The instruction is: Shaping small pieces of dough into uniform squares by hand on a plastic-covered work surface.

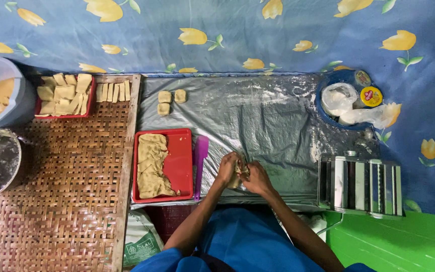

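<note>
Dough lump (238, 175) sits near centre of floured sheet (278, 116), pressed between left hand (227, 168) and right hand (257, 179), both closed around it. Looks soft, light, pliable, slightly tacky; best cupped whole in palms. Red tray (182, 163) of dough just left.

The two hands – left hand (227, 168), right hand (257, 179) – meet over the plastic sheet (278, 121), with a lump of dough (238, 174) between them. Left of them lies a scraper (200, 163), then a tray (179, 163) with flat dough (152, 166) on it. The roller machine (361, 186) stands to the right – three small dough blocks (169, 100) sit far behind the tray.
</note>
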